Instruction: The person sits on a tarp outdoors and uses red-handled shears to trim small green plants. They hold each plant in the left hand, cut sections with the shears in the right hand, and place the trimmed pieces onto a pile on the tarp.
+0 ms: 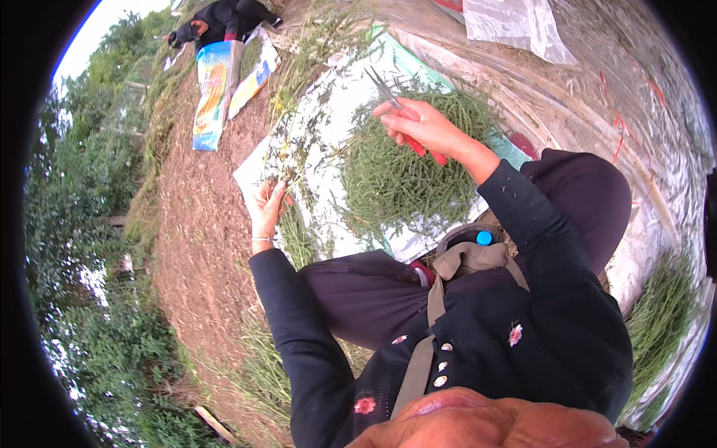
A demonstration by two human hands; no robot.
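Note:
My right hand point(417, 126) grips a pair of scissors with red handles point(415, 147); their metal blades are a little apart and point up and to the left. Beneath that hand a large heap of cut green stems point(414, 168) lies on a white plastic sheet point(330, 106). At the sheet's left edge my left hand point(269, 204) pinches a leafy plant stem with small yellow flowers point(284, 151) between thumb and fingers. A bracelet point(262, 239) circles the left wrist.
Another person point(224, 22) in dark clothes bends at the top left, behind printed sacks point(212, 95). A shoulder bag with a blue-capped bottle point(484, 238) rests at my lap. More cut plants point(661, 330) lie at the right. Clear plastic point(512, 25) lies at the top.

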